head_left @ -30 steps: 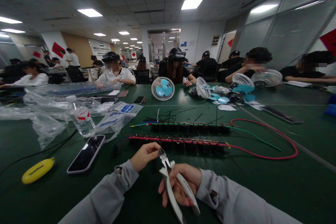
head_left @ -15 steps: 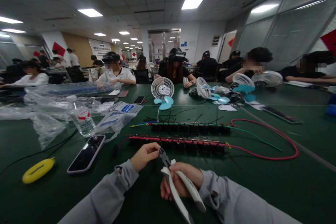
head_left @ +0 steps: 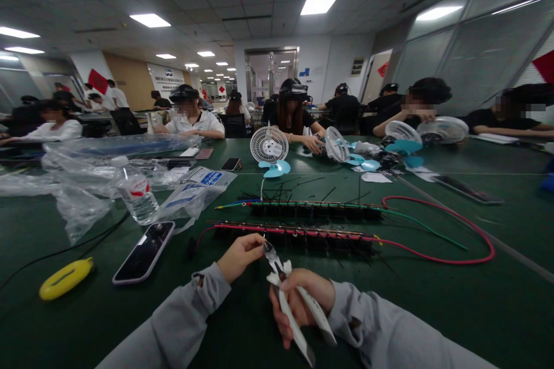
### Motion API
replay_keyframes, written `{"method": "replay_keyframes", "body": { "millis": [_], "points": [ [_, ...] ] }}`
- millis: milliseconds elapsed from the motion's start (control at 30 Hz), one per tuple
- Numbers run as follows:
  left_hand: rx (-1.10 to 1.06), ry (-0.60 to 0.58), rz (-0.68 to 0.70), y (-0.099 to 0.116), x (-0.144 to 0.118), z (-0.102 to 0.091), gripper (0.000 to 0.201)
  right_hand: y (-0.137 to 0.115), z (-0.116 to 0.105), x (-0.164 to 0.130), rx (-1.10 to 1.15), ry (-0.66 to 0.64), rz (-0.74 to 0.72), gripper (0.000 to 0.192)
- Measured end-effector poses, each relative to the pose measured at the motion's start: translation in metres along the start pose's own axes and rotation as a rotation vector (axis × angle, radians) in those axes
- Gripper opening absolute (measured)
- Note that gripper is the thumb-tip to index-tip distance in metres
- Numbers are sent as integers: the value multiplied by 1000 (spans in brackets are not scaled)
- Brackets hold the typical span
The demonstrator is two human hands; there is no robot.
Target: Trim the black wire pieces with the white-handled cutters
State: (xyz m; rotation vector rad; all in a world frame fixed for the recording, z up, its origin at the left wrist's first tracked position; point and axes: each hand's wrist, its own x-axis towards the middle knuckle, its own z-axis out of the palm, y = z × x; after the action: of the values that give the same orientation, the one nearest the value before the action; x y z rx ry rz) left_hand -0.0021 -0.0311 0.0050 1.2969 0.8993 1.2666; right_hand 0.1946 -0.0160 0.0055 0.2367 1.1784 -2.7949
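My right hand is wrapped round the white handles of a pair of diagonal cutting pliers. Their metal jaws point up and away, toward the fingertips of my left hand. Thumb and index finger of that left hand are pinched together right by the jaw tips; whatever sits between them is too small to name. Just beyond the pliers lies a red cable along a dark strip with several black cable ties. Behind it, a second dark bundle carries a green wire.
A phone, a yellow oval object, a water bottle and plastic bags lie to the left. A small fan stands ahead. The red cable's loop reaches right. Co-workers sit across the table.
The pliers' handles are slightly closer together, with my right fingers curled further round them. My left hand keeps its pinch. Across the table, a co-worker's hand has moved to a fan.
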Motion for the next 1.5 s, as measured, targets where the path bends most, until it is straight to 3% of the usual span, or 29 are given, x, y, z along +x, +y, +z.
{"method": "replay_keyframes", "body": {
  "millis": [367, 700, 933, 1200, 1500],
  "points": [
    [-24, 16, -13, -2, 1, 1, 29, -4, 10, 3, -80, 232, 1, 24],
    [-22, 18, -12, -5, 1, 0, 28, -4, 17, 2, -112, 342, 8, 26],
    [-30, 9, -13, -5, 1, -1, 27, -4, 14, 2, -98, 310, -4, 26],
    [-33, 7, -14, -7, 1, -1, 28, -2, 5, -1, -42, 76, 26, 31],
    [-47, -4, -9, -4, 0, 1, 25, -9, 15, -4, 46, 35, 39, 45]
  ]
}}
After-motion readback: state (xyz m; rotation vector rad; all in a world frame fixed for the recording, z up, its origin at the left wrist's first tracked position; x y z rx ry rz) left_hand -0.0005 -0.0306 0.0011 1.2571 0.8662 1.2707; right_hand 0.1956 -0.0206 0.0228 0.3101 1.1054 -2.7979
